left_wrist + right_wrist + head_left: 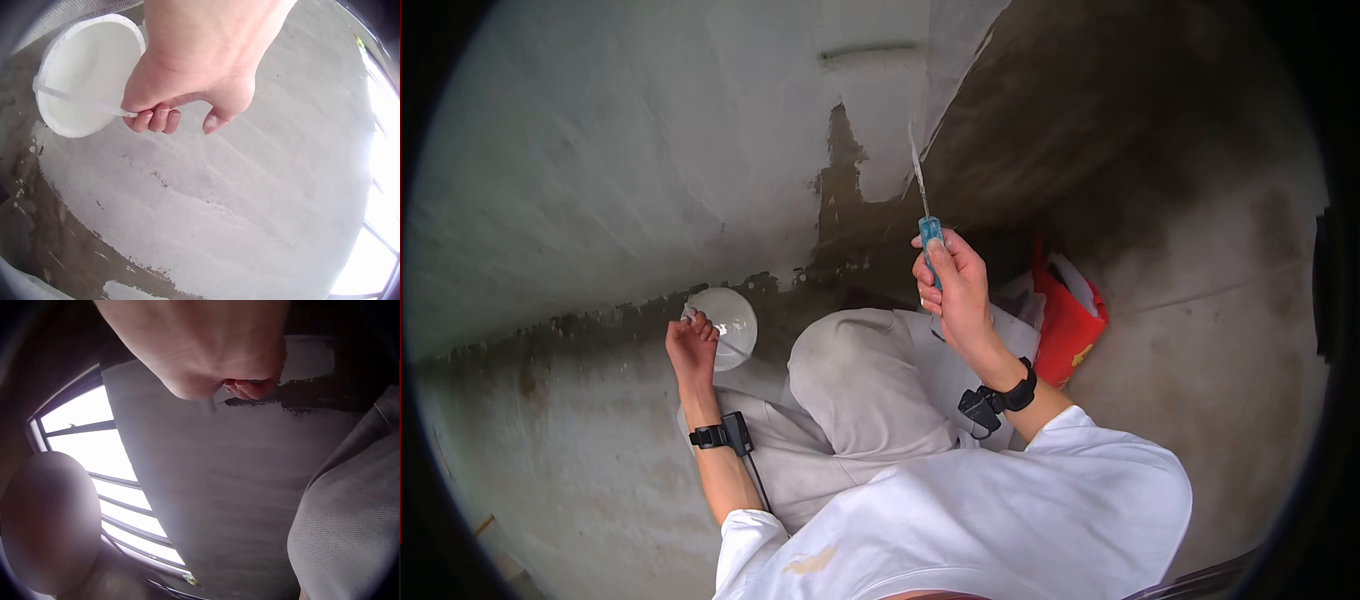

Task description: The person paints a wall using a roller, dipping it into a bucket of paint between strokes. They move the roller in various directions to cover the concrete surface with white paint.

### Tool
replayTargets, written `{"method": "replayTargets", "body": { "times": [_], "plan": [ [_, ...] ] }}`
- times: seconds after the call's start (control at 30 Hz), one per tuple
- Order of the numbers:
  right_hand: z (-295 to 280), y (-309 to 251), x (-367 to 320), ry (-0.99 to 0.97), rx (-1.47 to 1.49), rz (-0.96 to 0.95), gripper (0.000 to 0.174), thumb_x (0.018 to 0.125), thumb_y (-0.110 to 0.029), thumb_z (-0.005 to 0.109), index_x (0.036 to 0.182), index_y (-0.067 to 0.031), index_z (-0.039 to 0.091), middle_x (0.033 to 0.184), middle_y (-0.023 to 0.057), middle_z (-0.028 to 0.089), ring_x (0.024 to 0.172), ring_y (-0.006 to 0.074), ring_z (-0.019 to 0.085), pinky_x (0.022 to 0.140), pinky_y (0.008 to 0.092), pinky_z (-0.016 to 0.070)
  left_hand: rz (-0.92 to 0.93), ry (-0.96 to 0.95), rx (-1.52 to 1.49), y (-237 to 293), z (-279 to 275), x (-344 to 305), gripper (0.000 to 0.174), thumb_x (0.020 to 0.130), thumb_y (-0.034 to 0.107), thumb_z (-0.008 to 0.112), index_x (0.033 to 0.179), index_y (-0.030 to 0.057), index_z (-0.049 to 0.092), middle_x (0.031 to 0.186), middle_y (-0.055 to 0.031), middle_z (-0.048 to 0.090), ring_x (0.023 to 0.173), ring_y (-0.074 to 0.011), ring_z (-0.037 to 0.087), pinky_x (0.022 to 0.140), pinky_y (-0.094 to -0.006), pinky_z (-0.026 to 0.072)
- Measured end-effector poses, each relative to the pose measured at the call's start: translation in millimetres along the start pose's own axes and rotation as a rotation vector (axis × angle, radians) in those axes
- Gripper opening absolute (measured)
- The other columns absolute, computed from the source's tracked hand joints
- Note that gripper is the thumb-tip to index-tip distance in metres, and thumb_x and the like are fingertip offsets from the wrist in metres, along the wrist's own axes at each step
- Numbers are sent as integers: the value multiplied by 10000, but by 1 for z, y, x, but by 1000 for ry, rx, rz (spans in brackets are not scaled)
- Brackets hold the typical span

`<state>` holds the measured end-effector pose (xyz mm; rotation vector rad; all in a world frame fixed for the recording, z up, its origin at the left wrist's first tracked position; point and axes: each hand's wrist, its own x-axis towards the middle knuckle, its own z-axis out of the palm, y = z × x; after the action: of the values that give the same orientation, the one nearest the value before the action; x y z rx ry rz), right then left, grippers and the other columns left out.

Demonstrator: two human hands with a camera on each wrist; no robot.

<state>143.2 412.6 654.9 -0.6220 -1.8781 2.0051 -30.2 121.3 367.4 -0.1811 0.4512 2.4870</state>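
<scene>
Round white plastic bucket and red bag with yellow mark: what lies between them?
In the head view: the knee in grey cloth trousers, then a pale flat thing and the right hand.

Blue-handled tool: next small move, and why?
Probably bring the blue-handled tool's blade to the dark patch on the wall and draw it lightly across. The blade looks coated in white, the right grip holds the handle, and the patch looks bare amid paler coating. The left grip holds the bucket's strap.

Blue tool handle (930, 232) partly hidden
</scene>
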Motion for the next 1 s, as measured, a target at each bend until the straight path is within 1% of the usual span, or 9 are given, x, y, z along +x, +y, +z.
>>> {"method": "replayTargets", "body": {
  "times": [0.1, 0.17, 0.2, 0.37, 0.47, 0.6, 0.7, 0.77, 1.0],
  "plan": [
    [-4, 13, -4, 23, 10, 57, 223, 1039, -259, 482, 1093, -52, 548, 704, -23, 448, 510, 13, 329, 426, 171, 258, 5, -4, -1, 0, 1, 0, 205, 805, 184, 486, 930, 26, 525, 707, -10, 372, 628, -135, 338, 618, -282, 307],
    [-4, 17, -11, 39, 43, 145, 213, 1024, -249, 505, 1084, -49, 544, 711, -27, 456, 522, 12, 341, 441, 179, 260, -1, 16, 3, 0, 4, 0, 205, 806, 184, 488, 930, 25, 524, 710, -11, 374, 630, -134, 337, 618, -281, 307],
    [-5, 21, -14, 40, 45, 153, 213, 1024, -249, 505, 1084, -49, 544, 711, -27, 456, 522, 12, 341, 441, 179, 260, -3, 28, 5, 0, 3, -1, 204, 807, 184, 489, 929, 24, 523, 713, -11, 377, 632, -134, 336, 619, -281, 308],
    [-12, 42, -21, 65, 80, 299, 210, 1029, -263, 505, 1062, -59, 544, 711, -33, 447, 523, 12, 322, 441, 179, 248, -39, 35, -11, 0, -3, 2, 200, 807, 181, 490, 928, 24, 521, 716, -14, 378, 634, -135, 333, 622, -284, 308],
    [-15, 49, -22, 76, 114, 349, 213, 1030, -263, 502, 1061, -56, 543, 715, -30, 449, 519, 16, 319, 439, 183, 252, -39, 61, -4, 0, 1, 1, 199, 806, 179, 490, 926, 24, 520, 714, -14, 375, 634, -135, 332, 622, -284, 308],
    [-12, 46, -23, 53, 180, 367, 220, 1030, -261, 504, 1058, -45, 540, 723, -26, 452, 520, 20, 320, 434, 188, 255, -31, 74, 16, -1, 0, 4, 196, 804, 178, 486, 920, 24, 522, 711, -12, 374, 629, -134, 337, 620, -285, 309],
    [-15, 40, -21, 45, 247, 417, 228, 1028, -253, 507, 1051, -27, 533, 730, -19, 456, 528, 24, 326, 435, 191, 261, -34, 63, 22, -2, -1, 4, 191, 804, 180, 484, 914, 28, 520, 711, -12, 375, 625, -135, 338, 622, -286, 313],
    [-18, 39, -17, 25, 331, 483, 232, 1022, -243, 517, 1041, -12, 525, 731, -13, 457, 542, 26, 334, 447, 191, 267, -35, 64, 22, -2, -3, 4, 188, 804, 180, 486, 912, 30, 517, 711, -13, 375, 624, -135, 337, 622, -286, 313],
    [-23, 58, 3, 64, 332, 571, 232, 1014, -236, 529, 1020, -4, 521, 734, -7, 463, 550, 31, 339, 459, 194, 270, -39, 91, 5, -1, 1, 2, 186, 807, 181, 493, 916, 31, 508, 711, -15, 376, 624, -133, 335, 623, -286, 311]
  ]
}}
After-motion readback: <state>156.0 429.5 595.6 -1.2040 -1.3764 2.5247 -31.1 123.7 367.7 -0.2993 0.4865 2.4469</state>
